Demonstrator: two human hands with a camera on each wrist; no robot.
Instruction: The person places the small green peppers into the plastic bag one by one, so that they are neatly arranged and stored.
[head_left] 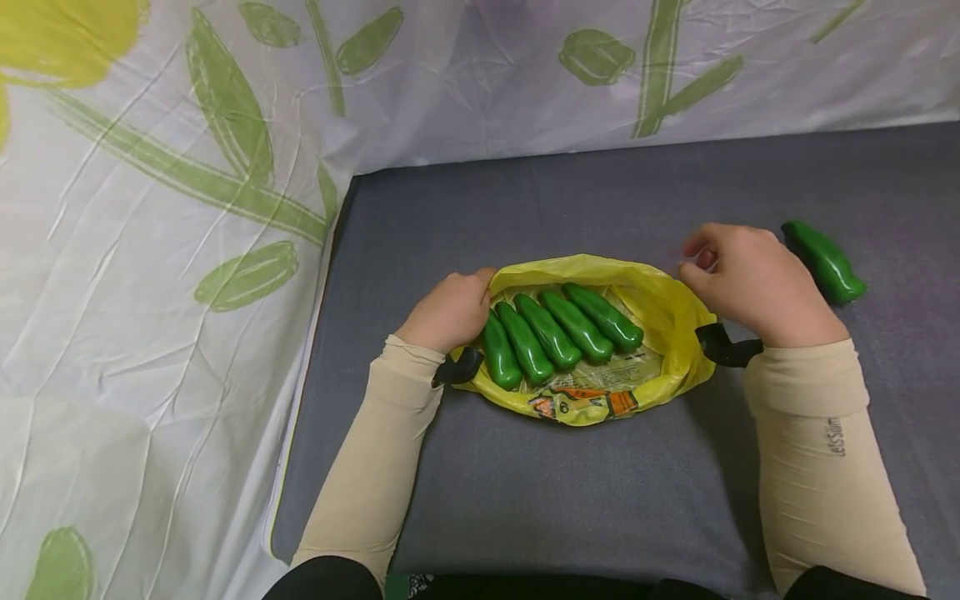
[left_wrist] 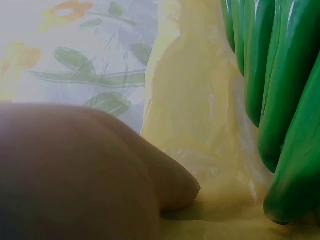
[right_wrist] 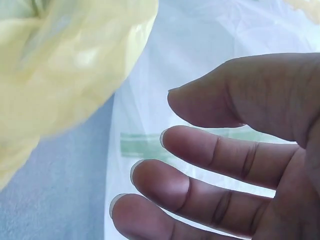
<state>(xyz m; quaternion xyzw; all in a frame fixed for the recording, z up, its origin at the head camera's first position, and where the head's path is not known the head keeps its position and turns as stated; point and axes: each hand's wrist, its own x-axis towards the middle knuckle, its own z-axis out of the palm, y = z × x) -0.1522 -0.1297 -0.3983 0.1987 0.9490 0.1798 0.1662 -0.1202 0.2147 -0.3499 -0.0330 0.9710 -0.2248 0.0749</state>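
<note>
A yellow plastic bag (head_left: 678,321) lies with its mouth spread wide. Inside it several glossy green peppers (head_left: 551,332) rest side by side toward the left. At the bag's upper left rim, my left hand (head_left: 452,310) grips the plastic; the left wrist view shows its thumb (left_wrist: 175,185) against the yellow film, beside the peppers. My right hand (head_left: 757,279) hovers off the bag's upper right rim, fingers (right_wrist: 195,145) loosely bent and apart from the thumb, holding nothing. Just right of that hand, another green pepper (head_left: 825,262) lies on the dark grey surface (head_left: 570,500).
Black straps (head_left: 727,346) sit at both wrists, close to the bag's sides. A white sheet with green leaf prints (head_left: 480,83) hangs along the back and left of the grey surface. Printed lettering and orange pictures show on the bag's near side.
</note>
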